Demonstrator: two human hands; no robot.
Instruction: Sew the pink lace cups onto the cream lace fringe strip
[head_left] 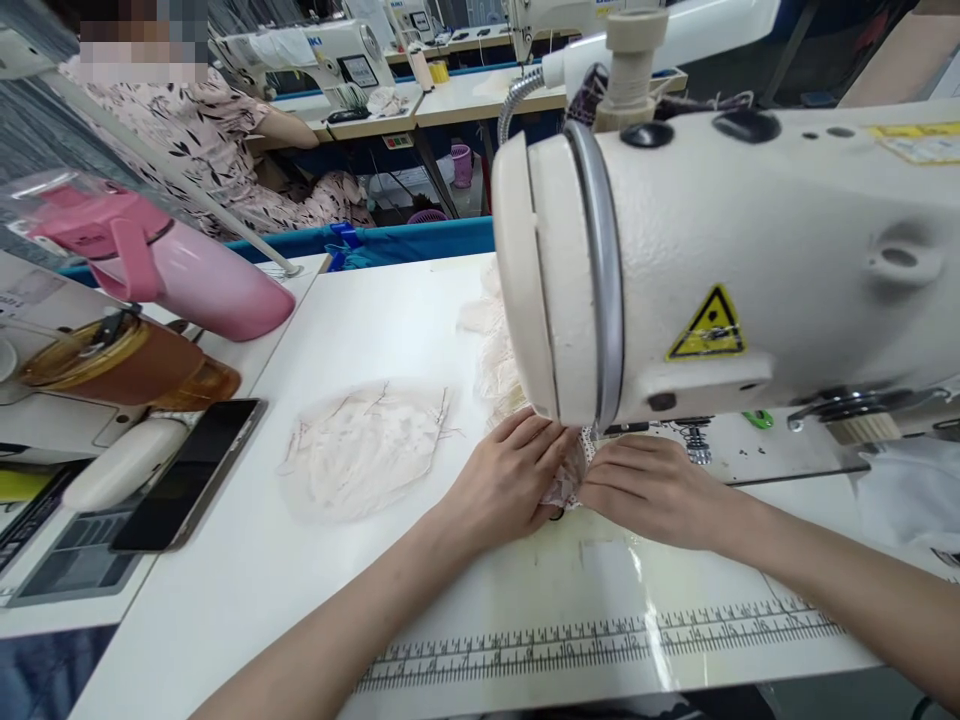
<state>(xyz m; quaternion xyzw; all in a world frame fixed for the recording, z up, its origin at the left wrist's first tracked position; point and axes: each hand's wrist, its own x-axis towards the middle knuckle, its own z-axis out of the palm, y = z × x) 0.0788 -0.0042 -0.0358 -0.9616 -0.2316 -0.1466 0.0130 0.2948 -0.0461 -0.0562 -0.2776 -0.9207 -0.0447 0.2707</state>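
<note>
Below the head of a white sewing machine (720,240), both hands are on a piece of pale lace fabric (568,482). My left hand (517,475) lies to the left of the needle area, its fingers closed together on the lace. My right hand (649,490) grips the lace's right side, fingers pressed together. The machine head hides the needle and part of the cloth. More pale lace (495,350) bunches behind the left hand. A flat sheer piece with loose threads (367,450) rests on the table to the left.
A ruler strip (600,645) runs along the table's front. At left are a phone (191,475), a pink bottle (195,265), an amber container (142,360) and a white mouse-shaped object (124,465). A co-worker (187,140) sits beyond, near other sewing machines (315,60).
</note>
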